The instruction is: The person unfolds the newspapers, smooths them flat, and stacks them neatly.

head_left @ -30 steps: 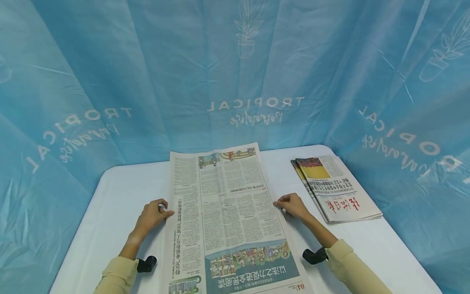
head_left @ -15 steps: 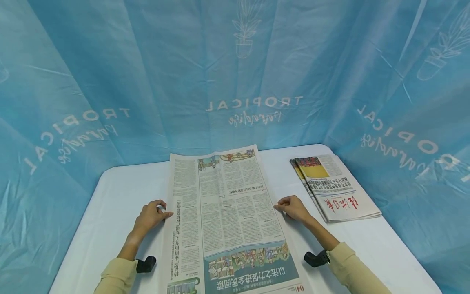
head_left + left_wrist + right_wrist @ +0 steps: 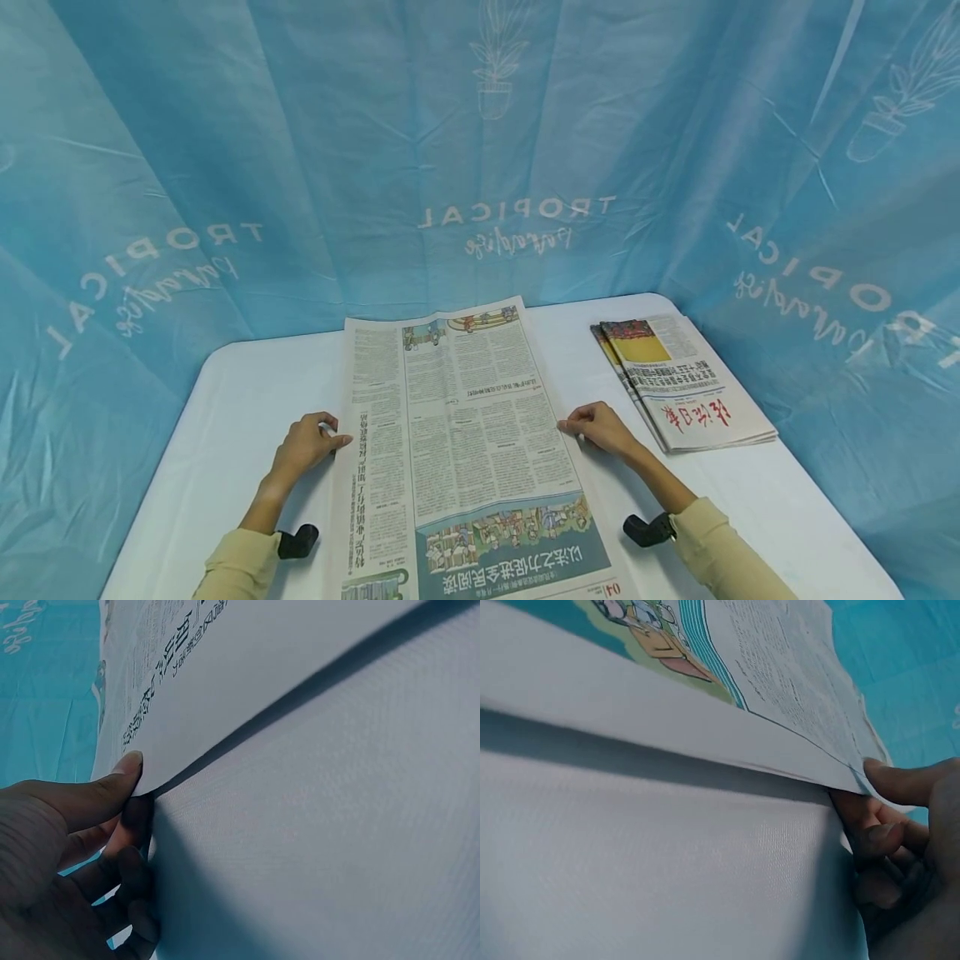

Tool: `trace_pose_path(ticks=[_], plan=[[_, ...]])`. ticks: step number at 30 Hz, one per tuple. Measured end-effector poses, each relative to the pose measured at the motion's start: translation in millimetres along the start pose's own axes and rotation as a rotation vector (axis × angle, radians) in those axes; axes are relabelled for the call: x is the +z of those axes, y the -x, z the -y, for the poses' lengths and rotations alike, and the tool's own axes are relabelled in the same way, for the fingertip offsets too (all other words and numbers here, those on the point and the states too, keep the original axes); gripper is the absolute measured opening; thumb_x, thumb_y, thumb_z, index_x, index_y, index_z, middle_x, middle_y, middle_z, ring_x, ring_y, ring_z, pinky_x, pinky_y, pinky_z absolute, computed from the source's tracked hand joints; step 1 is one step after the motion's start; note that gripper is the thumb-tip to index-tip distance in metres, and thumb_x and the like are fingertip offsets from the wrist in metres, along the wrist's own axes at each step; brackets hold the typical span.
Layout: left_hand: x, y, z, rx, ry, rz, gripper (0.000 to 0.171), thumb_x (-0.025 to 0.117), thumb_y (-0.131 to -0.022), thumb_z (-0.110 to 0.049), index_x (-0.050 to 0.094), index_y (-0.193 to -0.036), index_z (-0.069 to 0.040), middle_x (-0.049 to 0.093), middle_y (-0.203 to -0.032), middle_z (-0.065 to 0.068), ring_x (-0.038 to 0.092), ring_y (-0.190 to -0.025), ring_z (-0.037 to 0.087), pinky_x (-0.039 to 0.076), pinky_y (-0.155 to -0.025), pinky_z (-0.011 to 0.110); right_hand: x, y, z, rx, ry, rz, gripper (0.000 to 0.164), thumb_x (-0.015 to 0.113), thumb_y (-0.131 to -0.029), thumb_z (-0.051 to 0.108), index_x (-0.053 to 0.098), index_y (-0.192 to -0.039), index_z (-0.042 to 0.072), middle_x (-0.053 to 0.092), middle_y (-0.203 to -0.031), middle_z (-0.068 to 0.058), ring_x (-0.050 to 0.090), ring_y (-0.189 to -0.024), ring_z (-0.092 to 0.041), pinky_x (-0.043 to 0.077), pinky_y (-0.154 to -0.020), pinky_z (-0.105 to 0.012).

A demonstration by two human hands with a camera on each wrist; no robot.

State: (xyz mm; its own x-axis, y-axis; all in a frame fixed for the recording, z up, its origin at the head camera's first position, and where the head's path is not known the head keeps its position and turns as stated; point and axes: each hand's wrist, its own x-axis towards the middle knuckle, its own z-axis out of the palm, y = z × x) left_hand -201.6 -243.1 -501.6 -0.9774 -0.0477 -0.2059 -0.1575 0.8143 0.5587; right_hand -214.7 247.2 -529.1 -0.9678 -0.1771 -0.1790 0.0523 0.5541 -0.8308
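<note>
A large newspaper (image 3: 487,433) lies spread lengthwise on the white table, its print upside down to the head camera. My left hand (image 3: 306,446) pinches its left edge, thumb on top and fingers beneath. On the opposite side my right hand (image 3: 602,429) pinches the right edge in the same way. In the left wrist view the left thumb (image 3: 127,769) presses the paper's margin, which stands slightly off the cloth. The right wrist view has the right thumb (image 3: 885,780) over the newspaper's raised edge (image 3: 705,739), with curled fingers underneath.
At the right of the white table (image 3: 255,400) lies a small stack of folded newspapers (image 3: 686,387), apart from the right hand. Blue printed curtains (image 3: 450,150) hang behind the table and along both sides. A black wrist device (image 3: 298,542) sits at the left sleeve, another at the right.
Both hands keep their hold on the newspaper's edges. The paper and hands appear slightly lower in the head view, while the whole view has shifted a little.
</note>
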Motion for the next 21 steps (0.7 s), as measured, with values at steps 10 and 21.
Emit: trace_pose_path(ticks=[10, 21], plan=[[-0.1, -1.0, 0.6, 0.017, 0.011, 0.002, 0.038, 0.075, -0.085, -0.021, 0.058, -0.108, 0.005, 0.062, -0.071, 0.007, 0.053, -0.064, 0.018, 0.038, -0.057, 0.030, 0.0, 3.8, -5.9, -0.069, 0.018, 0.027, 0.024, 0.070, -0.090, 0.025, 0.069, -0.080, 0.003, 0.054, -0.060, 0.002, 0.043, -0.052, -0.010, 0.039, -0.050, -0.025], [2.4, -0.4, 3.8, 0.042, 0.038, -0.024, 0.035, 0.075, -0.085, -0.019, 0.051, -0.098, 0.003, 0.058, -0.070, 0.009, 0.051, -0.061, 0.018, 0.038, -0.056, 0.030, -2.4, 6.2, -8.8, -0.084, -0.024, 0.065, 0.027, 0.070, -0.091, 0.028, 0.072, -0.090, 0.002, 0.054, -0.056, 0.002, 0.038, -0.043, -0.007, 0.035, -0.045, -0.025]])
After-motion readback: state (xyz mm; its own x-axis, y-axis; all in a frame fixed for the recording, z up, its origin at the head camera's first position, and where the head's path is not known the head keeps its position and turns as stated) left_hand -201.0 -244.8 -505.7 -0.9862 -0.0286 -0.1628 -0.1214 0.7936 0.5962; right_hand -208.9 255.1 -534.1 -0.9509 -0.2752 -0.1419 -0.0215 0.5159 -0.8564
